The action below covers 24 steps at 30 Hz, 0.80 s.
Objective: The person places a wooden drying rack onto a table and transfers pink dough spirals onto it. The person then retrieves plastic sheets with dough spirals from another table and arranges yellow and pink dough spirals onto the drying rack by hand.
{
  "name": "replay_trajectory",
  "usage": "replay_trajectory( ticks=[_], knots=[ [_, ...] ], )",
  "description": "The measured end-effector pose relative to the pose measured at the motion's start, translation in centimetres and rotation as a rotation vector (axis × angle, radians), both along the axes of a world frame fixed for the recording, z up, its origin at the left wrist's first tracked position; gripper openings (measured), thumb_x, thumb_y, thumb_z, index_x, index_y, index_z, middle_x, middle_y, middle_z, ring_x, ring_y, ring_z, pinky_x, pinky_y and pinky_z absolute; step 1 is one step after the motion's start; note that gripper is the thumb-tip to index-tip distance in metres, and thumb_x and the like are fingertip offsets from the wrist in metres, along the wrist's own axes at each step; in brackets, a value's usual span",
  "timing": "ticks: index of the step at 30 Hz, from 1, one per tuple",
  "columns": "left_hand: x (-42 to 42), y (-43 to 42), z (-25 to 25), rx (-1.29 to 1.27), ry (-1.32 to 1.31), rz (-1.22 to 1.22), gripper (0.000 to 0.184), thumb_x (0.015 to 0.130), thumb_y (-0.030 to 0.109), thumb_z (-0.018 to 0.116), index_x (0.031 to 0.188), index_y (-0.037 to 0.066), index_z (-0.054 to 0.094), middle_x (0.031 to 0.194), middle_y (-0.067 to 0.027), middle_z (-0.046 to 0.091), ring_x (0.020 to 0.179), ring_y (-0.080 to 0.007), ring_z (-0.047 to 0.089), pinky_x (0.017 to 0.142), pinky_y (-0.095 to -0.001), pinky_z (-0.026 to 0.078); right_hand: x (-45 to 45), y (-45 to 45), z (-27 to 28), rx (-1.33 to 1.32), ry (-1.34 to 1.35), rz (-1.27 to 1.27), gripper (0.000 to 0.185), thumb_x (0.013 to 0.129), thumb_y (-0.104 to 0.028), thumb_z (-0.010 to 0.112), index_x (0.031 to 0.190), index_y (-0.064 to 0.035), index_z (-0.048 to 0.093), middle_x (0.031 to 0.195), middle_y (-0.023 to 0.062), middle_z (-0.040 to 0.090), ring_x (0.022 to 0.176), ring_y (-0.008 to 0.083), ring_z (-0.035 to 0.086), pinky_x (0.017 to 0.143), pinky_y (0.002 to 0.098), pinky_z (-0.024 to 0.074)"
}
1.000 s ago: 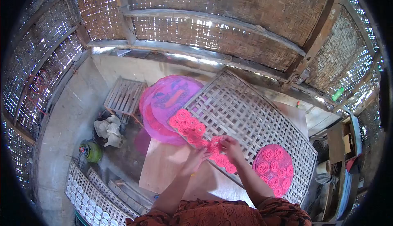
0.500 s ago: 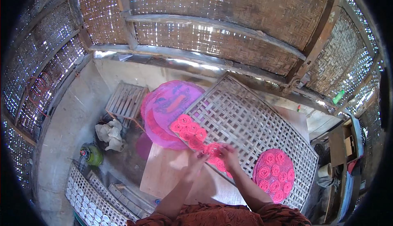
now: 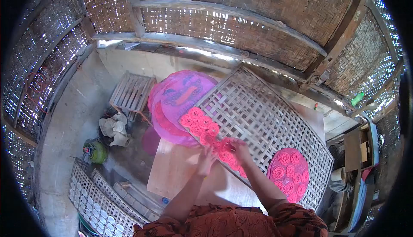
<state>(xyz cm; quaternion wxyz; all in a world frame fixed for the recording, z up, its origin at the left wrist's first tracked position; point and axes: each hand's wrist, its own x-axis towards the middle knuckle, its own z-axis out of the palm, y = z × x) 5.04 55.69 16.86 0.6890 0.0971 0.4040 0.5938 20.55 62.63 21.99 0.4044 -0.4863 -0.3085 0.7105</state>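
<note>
Woven wall point(image 3: 249, 30), one rack point(image 3: 254, 112) — left hand point(image 3: 208, 156), right hand point(image 3: 237, 147), both at pink rosettes point(image 3: 196, 129)

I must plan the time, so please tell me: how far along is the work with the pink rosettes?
It looks early. Placed: pink rosettes along one edge of the woven rack. In hand: the left hand and right hand are at that row; their exact grip is unclear. Likely left: the rosettes on the round pink disc; most of the rack is bare.
</note>
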Motion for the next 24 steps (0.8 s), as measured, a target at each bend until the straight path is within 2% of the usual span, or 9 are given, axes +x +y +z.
replay_trajectory(
  ticks=[7, 9, 11, 12, 16, 18, 20, 21, 24],
  knots=[
    [-4.1, -1.5, -1.0, 0.094, 0.323, -0.027, 0.059, 0.094, 0.033, 0.047, 0.142, 0.01, 0.021, 0.145, -0.0121, 0.028, 0.122, -0.0306, 0.044, 0.1, -0.0403, 0.036, -0.5, 4.6, -3.9, 0.091, -0.066, -0.041, 0.026, 0.09, -0.011, 0.048, 0.112, -0.003, 0.058, 0.094, 0.0061, 0.063, 0.081, 0.0162, 0.06, 0.075, 0.0317, 0.0504],
    [-4.7, -1.9, 3.1, -0.014, 0.28, -0.053, 0.059, 0.093, 0.033, 0.05, 0.141, 0.009, 0.024, 0.143, -0.0125, 0.031, 0.121, -0.0289, 0.045, 0.098, -0.0376, 0.038, -0.3, 6.0, -7.4, 0.045, -0.034, -0.075, 0.027, 0.09, -0.012, 0.048, 0.113, -0.0027, 0.058, 0.095, 0.0064, 0.063, 0.08, 0.0172, 0.061, 0.074, 0.0327, 0.051],
    [-5.8, -3.0, 0.3, 0.011, 0.276, 0.041, 0.057, 0.093, 0.032, 0.051, 0.139, 0.009, 0.028, 0.14, -0.013, 0.035, 0.118, -0.0263, 0.047, 0.097, -0.0355, 0.039, 0.7, 6.8, -11.4, 0.351, -0.559, 0.083, 0.029, 0.091, -0.012, 0.047, 0.116, -0.0005, 0.056, 0.098, 0.0101, 0.064, 0.08, 0.018, 0.061, 0.077, 0.0354, 0.0514],
    [-6.1, -3.4, -0.6, 0.009, 0.278, 0.031, 0.057, 0.093, 0.032, 0.051, 0.139, 0.009, 0.028, 0.14, -0.013, 0.035, 0.118, -0.0263, 0.047, 0.097, -0.0355, 0.039, 0.9, 6.5, -10.4, 0.498, -0.842, 0.189, 0.032, 0.089, -0.011, 0.049, 0.118, 0.0012, 0.053, 0.106, 0.0167, 0.062, 0.087, 0.0259, 0.064, 0.081, 0.0364, 0.0512],
    [-6.5, -4.4, -1.9, -0.007, 0.323, 0.038, 0.049, 0.093, 0.028, 0.051, 0.135, 0.008, 0.036, 0.132, -0.0129, 0.045, 0.108, -0.0226, 0.054, 0.09, -0.0314, 0.043, 1.4, 3.4, -5.4, 0.942, -1.051, 0.084, 0.035, 0.085, -0.005, 0.049, 0.119, -0.0024, 0.054, 0.117, 0.0221, 0.056, 0.1, 0.039, 0.058, 0.085, 0.0385, 0.0485],
    [-5.7, -4.5, -1.4, 0.0, 0.302, 0.039, 0.045, 0.093, 0.027, 0.051, 0.133, 0.007, 0.04, 0.127, -0.0118, 0.05, 0.102, -0.0209, 0.056, 0.086, -0.0302, 0.045, 3.9, 1.4, -3.4, 0.817, -1.062, 0.061, 0.035, 0.084, -0.005, 0.048, 0.119, -0.0042, 0.054, 0.115, 0.0219, 0.057, 0.098, 0.0378, 0.059, 0.084, 0.0386, 0.0487],
    [-4.8, -4.2, -0.8, -0.016, 0.382, 0.053, 0.031, 0.091, 0.018, 0.056, 0.118, 0.004, 0.051, 0.105, -0.0026, 0.057, 0.088, -0.0088, 0.053, 0.07, -0.0228, 0.044, 7.3, -0.4, -1.8, 0.663, -1.036, 0.005, 0.035, 0.084, -0.006, 0.05, 0.118, -0.0076, 0.057, 0.105, 0.0199, 0.062, 0.089, 0.0328, 0.063, 0.077, 0.0365, 0.0501],
    [-4.5, -3.9, -0.7, -0.007, 0.382, 0.038, 0.031, 0.091, 0.018, 0.056, 0.118, 0.004, 0.051, 0.105, -0.0026, 0.057, 0.088, -0.0088, 0.053, 0.07, -0.0228, 0.044, 9.4, -1.3, -0.9, 0.56, -1.071, -0.005, 0.027, 0.083, -0.003, 0.053, 0.108, -0.0013, 0.06, 0.106, 0.0204, 0.061, 0.094, 0.0346, 0.062, 0.078, 0.0378, 0.0503],
    [-3.0, -2.1, -0.5, 0.027, 0.549, -0.098, 0.019, 0.09, 0.017, 0.057, 0.104, 0.005, 0.059, 0.092, -0.0026, 0.06, 0.086, -0.0077, 0.052, 0.066, -0.0225, 0.044, 17.9, -3.8, -2.4, 0.433, -0.975, -0.168, 0.025, 0.081, -0.003, 0.057, 0.105, -0.0027, 0.062, 0.099, 0.0172, 0.064, 0.083, 0.0278, 0.064, 0.073, 0.0353, 0.051]
  ],
)
